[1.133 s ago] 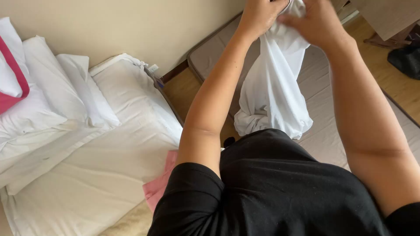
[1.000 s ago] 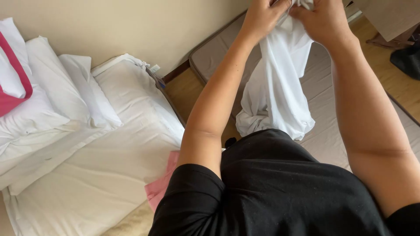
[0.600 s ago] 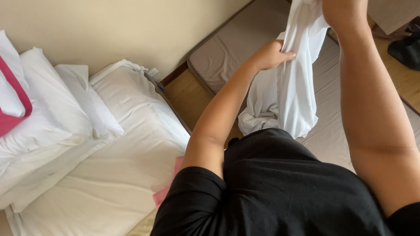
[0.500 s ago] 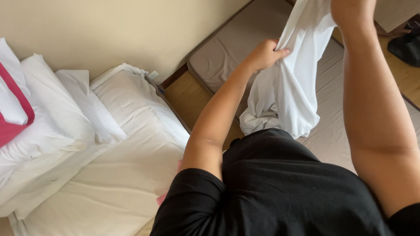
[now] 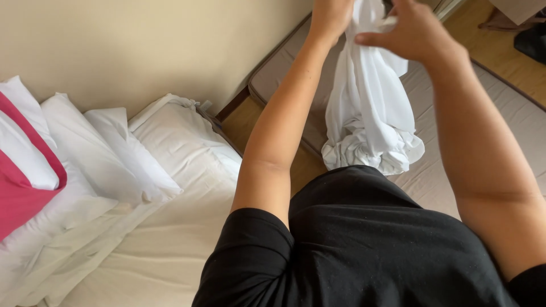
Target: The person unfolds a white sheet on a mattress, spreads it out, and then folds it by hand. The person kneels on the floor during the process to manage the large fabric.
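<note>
Holding a white sheet (image 5: pixel 369 108) up in front of the chest, the person has both arms stretched out and raised. The left hand (image 5: pixel 331 16) is closed on the top of the cloth near the upper edge of the view, its fingers partly cut off by the frame. The right hand (image 5: pixel 410 31) sits just beside it, thumb pointing left across the fabric and fingers curled over the cloth's upper part; it touches the sheet, though whether it truly grips cannot be told from here. The sheet hangs straight down from the two hands in long folds and bunches into a crumpled roll at its lower end, just above the black shirt (image 5: pixel 364 244) the person wears.

Behind the hanging cloth a grey mattress (image 5: pixel 512 119) lies flat on the wooden floor (image 5: pixel 256 122), running along the cream wall (image 5: pixel 142 45). To the left stands a bed (image 5: pixel 170 227) made up in white, its corner near the person's left elbow. Several white pillows (image 5: pixel 108 153) are piled at its head against the wall, and a pink cloth (image 5: pixel 23 199) lies at the far left edge. A dark bag (image 5: pixel 532 40) rests on the floor at the top right corner.
</note>
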